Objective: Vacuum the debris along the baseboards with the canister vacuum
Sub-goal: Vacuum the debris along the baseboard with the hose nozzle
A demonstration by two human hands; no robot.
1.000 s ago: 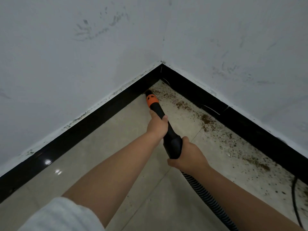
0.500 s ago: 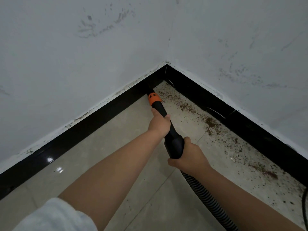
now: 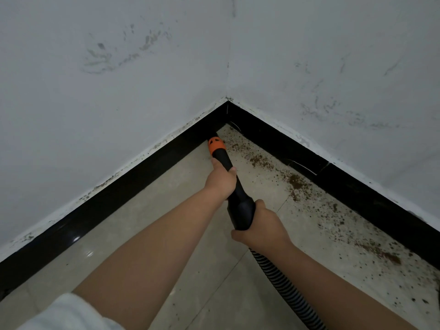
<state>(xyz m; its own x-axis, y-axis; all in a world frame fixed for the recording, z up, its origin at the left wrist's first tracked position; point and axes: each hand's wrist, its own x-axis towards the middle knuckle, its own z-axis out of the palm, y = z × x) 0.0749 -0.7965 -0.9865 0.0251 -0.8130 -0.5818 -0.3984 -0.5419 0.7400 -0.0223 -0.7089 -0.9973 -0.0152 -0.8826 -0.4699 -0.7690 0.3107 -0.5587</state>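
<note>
A person's left hand (image 3: 221, 179) wraps its curled fingers round the slim black plastic vacuum wand with the orange collar (image 3: 222, 156), while the right hand (image 3: 263, 228), just behind it, grips the wand's thicker black handle, in a room corner where 2 glossy black baseboards (image 3: 147, 163) meet. The nozzle tip sits ahead of the left hand, against the baseboard near the corner. Brown crumbly debris (image 3: 297, 182) lies to the right of both hands, strewn along the right-hand skirting over the pale beige floor tiles (image 3: 123, 236). From here, a fast sweep of the nozzle could scatter crumbs back over the cleaner tiles left of the hands, and the tip may scuff the glossy board or miss grit packed into the corner seam. The ribbed black hose (image 3: 281, 282) trailing behind the right hand could drag through the mess. The nozzle mouth is lost against the dark skirting, the canister itself is out of view, and the hose is cut off at the bottom edge.
</note>
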